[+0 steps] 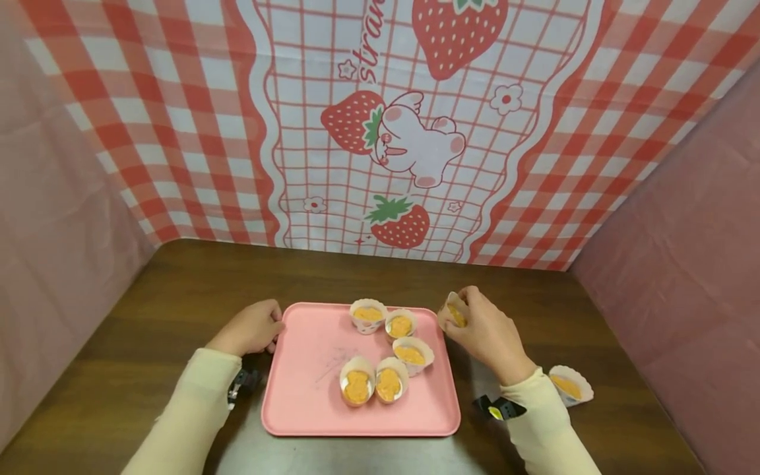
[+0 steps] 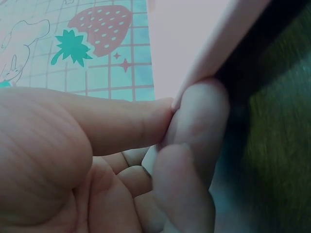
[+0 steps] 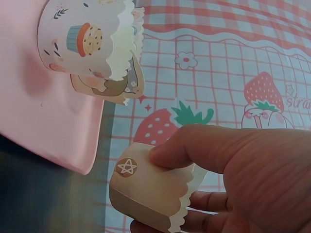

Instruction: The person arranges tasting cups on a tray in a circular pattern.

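Note:
In the head view a pink tray lies on the table, carrying several paper baking cups with an orange filling, one of them a cup near its right side. My left hand is at the tray's upper left edge; the left wrist view shows its thumb and index finger pinching the rim. Just off the tray's upper right corner, my right hand holds a tilted paper baking cup with the same filling. Seen from the right wrist, this beige cup has a star mark and scalloped edge; its filling is hidden there.
Another filled baking cup stands on the brown wooden table, right of my right forearm. A checked strawberry-print cloth hangs behind the table. Pink cloths flank both sides.

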{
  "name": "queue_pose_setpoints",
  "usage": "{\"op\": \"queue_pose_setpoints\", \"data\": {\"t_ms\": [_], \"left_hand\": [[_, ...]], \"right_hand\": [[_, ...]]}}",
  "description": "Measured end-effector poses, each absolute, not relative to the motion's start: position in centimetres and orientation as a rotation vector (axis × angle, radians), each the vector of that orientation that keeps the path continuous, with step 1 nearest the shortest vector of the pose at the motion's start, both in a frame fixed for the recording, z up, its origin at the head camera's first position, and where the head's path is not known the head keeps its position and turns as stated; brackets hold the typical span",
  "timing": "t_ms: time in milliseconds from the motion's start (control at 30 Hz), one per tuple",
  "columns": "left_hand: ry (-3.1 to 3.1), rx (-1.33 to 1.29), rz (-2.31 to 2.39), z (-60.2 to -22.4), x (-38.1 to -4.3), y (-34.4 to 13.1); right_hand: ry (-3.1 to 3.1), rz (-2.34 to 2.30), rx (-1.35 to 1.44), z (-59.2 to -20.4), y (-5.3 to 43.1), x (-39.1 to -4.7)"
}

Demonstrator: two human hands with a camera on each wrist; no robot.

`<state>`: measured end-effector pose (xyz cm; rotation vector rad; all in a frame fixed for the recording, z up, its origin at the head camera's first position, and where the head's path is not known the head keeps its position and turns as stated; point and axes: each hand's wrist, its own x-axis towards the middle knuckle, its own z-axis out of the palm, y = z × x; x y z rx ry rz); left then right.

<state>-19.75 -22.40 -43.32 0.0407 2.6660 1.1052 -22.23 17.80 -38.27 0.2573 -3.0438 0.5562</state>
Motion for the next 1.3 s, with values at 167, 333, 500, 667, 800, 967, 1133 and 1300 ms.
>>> {"op": "queue_pose_setpoints", "data": {"t_ms": [167,333,500,667,800,967,1133,1300], "left_hand": [[2.673,0.032,1.089,-43.3,-19.7,-22.3],[2.688,0.051,1.070,-43.3,-19.8,-22.2],[2.705,0.064,1.063,-43.1,-19.8,-22.0],[2.684,0.062,1.088,-43.4,-19.5,-21.9],[2.696,0.058,1.100,-43.5,-19.4,-22.2],[2.689,0.052,1.107,-43.7,-19.1,-22.4],[2.692,0.051,1.116,-43.5,-19.0,-22.2],[2.698,0.062,1.115,-43.4,-19.1,-22.1]], "right_hand": [[-3.051,0.577,0.271,-38.4,17.7,-22.0],[-3.024,0.562,0.285,-38.4,17.6,-22.0],[-2.996,0.552,0.291,-38.4,17.7,-21.8],[-2.969,0.550,0.308,-38.8,17.3,-21.3],[-2.922,0.570,0.344,-39.0,16.3,-20.8],[-2.864,0.592,0.440,-38.5,14.6,-20.1],[-2.859,0.571,0.543,-37.8,12.5,-19.5],[-2.848,0.543,0.654,-36.8,10.3,-19.3]]}}
